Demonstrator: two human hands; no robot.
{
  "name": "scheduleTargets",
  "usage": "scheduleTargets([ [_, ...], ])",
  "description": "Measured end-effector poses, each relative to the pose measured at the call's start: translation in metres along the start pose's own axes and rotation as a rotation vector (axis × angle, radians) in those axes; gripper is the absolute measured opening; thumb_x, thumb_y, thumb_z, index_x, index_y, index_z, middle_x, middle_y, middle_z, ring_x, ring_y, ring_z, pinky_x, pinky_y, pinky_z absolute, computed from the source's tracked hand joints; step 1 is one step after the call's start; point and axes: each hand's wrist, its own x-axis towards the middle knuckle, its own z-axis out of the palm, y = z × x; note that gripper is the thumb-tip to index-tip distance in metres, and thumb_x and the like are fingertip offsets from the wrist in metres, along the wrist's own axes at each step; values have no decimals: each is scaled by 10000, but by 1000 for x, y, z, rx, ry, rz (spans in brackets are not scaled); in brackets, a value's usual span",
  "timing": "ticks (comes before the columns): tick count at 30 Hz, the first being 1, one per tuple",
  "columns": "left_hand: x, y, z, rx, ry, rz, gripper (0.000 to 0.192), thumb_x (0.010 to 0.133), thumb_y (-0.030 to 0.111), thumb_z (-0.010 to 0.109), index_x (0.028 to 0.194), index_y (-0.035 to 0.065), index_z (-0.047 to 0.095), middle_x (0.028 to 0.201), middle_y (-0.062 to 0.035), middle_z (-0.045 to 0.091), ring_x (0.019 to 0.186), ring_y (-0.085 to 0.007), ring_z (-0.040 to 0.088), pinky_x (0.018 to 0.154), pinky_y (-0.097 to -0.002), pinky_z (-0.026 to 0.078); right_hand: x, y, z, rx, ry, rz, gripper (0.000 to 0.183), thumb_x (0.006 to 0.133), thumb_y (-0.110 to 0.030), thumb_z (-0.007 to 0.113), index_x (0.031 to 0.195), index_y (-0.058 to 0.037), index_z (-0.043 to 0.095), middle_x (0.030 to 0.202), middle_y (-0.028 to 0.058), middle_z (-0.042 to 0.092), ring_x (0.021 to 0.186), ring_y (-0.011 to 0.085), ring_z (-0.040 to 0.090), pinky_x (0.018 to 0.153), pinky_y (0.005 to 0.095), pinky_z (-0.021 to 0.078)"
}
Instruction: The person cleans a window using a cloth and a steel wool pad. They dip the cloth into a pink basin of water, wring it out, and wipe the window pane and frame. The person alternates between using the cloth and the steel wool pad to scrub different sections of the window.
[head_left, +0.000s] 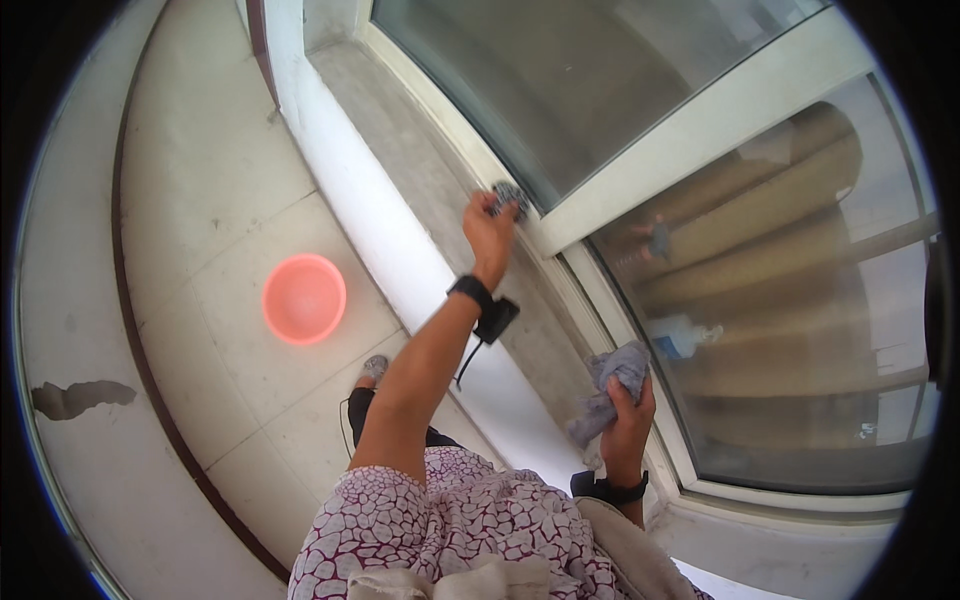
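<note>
My left hand (489, 234) reaches out over the window sill (442, 169), its fingers closed on a dark, mottled scouring pad (510, 201). The pad rests against the lower rail of the pale sliding-window frame (536, 229), just below the upper glass pane (555, 97). Nearer my body, my right hand (630, 435) grips a bunched grey cloth (619, 371). Part of that cloth hangs down over the sill, close to the frame of the nearer glass pane (780, 420). Both wrists wear black bands, and a small black box with a cable hangs at the left one.
A pink plastic basin (304, 300) stands on the tiled floor (225, 232) to my left. White wall edging (375, 202) runs between floor and sill. A bottle (679, 336) and a curtain (750, 292) show in the nearer glass; whether behind or reflected, I cannot tell.
</note>
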Motion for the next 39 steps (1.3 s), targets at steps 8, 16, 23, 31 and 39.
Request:
scheduleTargets([
  [8, -4, -8, 7, 11, -65, 85, 253, 751, -24, 747, 805, 44, 510, 711, 3, 559, 637, -90, 522, 584, -264, 447, 19, -8, 29, 9, -19, -25, 542, 861, -134, 656, 1332, 63, 473, 1155, 97, 591, 1048, 184, 570, 933, 309, 445],
  [16, -25, -9, 9, 80, -157, 32, 273, 734, 13, 783, 781, 58, 519, 702, 35, 537, 655, -65, 485, 578, -258, 411, 26, -2, 38, 52, -5, 12, 547, 860, -122, 649, 1342, 64, 470, 1135, 96, 592, 1038, 170, 567, 939, 295, 437],
  [23, 124, -4, -19, -184, 26, -126, 218, 755, -10, 764, 814, 28, 558, 702, -29, 594, 602, -91, 543, 529, -279, 461, 31, -15, 54, 28, -5, -34, 516, 857, -104, 648, 1320, 57, 487, 1124, 96, 595, 1028, 171, 570, 937, 290, 434],
  [31, 27, -22, 1, 10, -175, -9, 280, 713, -27, 769, 789, 50, 510, 683, -16, 542, 640, -105, 508, 586, -296, 448, 42, -13, 70, 73, 18, 6, 481, 882, -133, 633, 1305, 45, 487, 1124, 84, 588, 1028, 167, 566, 928, 292, 440],
  [39, 228, -5, -35, 59, 144, 138, 263, 741, -9, 753, 785, 38, 498, 660, -47, 588, 596, -131, 583, 541, -302, 471, 45, -20, 87, -9, 39, -17, 444, 889, -129, 634, 1281, 36, 507, 1117, 74, 594, 1006, 160, 575, 903, 282, 449],
])
